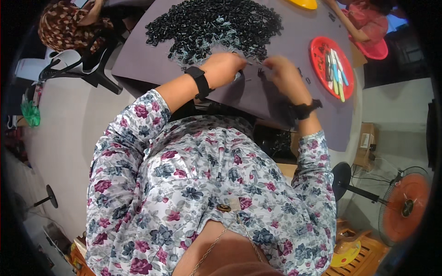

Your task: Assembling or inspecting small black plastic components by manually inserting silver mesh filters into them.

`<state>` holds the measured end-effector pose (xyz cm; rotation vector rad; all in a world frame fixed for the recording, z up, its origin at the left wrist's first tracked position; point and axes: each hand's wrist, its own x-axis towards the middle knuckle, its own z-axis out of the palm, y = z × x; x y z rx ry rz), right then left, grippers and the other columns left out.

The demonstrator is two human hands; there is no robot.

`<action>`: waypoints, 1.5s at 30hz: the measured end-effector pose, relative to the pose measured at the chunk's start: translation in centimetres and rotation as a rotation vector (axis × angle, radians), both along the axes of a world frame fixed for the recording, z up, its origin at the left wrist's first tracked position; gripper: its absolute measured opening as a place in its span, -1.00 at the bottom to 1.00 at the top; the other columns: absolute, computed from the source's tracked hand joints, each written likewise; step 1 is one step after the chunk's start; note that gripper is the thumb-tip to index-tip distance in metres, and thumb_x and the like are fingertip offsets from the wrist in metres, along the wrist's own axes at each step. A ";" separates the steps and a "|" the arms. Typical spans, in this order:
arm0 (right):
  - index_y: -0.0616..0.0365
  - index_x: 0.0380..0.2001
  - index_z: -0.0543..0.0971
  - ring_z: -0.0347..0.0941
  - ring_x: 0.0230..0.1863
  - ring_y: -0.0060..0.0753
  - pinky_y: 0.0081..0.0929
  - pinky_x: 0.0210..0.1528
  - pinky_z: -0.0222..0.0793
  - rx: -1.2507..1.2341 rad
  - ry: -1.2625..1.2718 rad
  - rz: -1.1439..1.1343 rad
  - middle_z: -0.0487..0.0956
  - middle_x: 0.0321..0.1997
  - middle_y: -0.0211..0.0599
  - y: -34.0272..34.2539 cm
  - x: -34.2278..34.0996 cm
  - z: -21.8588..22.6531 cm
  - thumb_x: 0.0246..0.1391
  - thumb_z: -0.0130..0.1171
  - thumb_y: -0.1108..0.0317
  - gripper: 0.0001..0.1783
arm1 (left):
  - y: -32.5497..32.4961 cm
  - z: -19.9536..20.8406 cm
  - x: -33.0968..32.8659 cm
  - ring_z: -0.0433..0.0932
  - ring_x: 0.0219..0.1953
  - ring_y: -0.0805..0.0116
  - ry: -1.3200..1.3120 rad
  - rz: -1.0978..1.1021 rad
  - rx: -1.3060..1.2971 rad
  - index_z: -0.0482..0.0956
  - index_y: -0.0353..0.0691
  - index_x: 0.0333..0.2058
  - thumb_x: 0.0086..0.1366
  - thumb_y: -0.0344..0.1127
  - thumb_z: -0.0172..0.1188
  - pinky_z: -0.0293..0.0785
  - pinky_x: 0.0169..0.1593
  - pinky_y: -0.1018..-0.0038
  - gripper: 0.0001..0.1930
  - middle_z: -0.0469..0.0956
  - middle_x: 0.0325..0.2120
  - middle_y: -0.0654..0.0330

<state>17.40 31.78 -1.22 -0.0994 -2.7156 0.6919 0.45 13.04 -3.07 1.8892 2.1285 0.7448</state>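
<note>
Over the near side of the grey table (138,57), my two hands are close together with fingertips almost meeting. My left hand (223,69) is closed in a pinch; a small dark piece (238,75) shows under its fingers. My right hand (286,79) is slightly blurred, its fingers bent together. Something thin and pale (252,63) shows between the fingertips, too small to name. Just beyond lies a wide heap of small black pieces (184,25), mixed with pale grey slender pieces (202,50). A few loose dark pieces lie around my right hand.
A red round tray (315,69) at the right holds several slim cutters or pens (340,76) and small dark bits. A yellow dish (306,3) sits at the far edge. Two other people are at the table's far corners. A black chair (103,73) stands left, a fan (405,207) right.
</note>
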 end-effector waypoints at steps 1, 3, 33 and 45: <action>0.26 -0.19 0.59 0.54 -0.16 0.02 -0.21 -0.08 0.46 -0.040 -0.008 -0.071 0.58 -0.21 -0.05 0.7 0.8 0.4 -0.12 0.15 0.66 -0.67 | 0.1 -0.2 0.0 0.59 -0.14 -0.12 -0.009 -0.003 -0.006 0.61 -0.23 -0.18 0.07 -0.53 0.11 0.53 -0.10 0.10 -0.71 0.62 -0.22 -0.03; 0.28 -0.18 0.59 0.56 -0.17 -0.06 -0.26 -0.10 0.47 -0.127 -0.017 -0.218 0.59 -0.23 -0.08 1.8 2.5 1.6 -0.12 0.13 0.69 -0.65 | 0.2 -0.2 -0.2 0.58 -0.12 -0.12 -0.022 -0.013 -0.023 0.58 -0.25 -0.18 0.03 -0.57 0.11 0.51 -0.07 0.11 -0.68 0.59 -0.21 -0.01; 0.24 -0.22 0.63 0.53 -0.19 -0.04 -0.29 -0.11 0.46 -0.072 -0.101 -0.057 0.56 -0.21 -0.09 0.1 3.1 1.3 -0.09 0.13 0.66 -0.70 | -0.5 0.1 -1.1 0.59 -0.13 -0.09 0.063 0.026 -0.066 0.63 -0.22 -0.26 0.06 -0.49 0.14 0.52 -0.13 0.11 -0.76 0.63 -0.23 -0.03; 0.19 -0.21 0.63 0.53 -0.17 0.13 -0.16 -0.11 0.47 0.081 -0.094 -0.216 0.57 -0.24 -0.02 0.6 3.2 1.1 -0.01 0.16 0.58 -0.76 | 3.3 3.0 2.7 0.59 -0.05 0.00 0.098 -0.158 -0.075 0.54 -0.11 0.08 0.05 -0.54 0.25 0.57 -0.02 0.19 -0.46 0.53 -0.07 0.13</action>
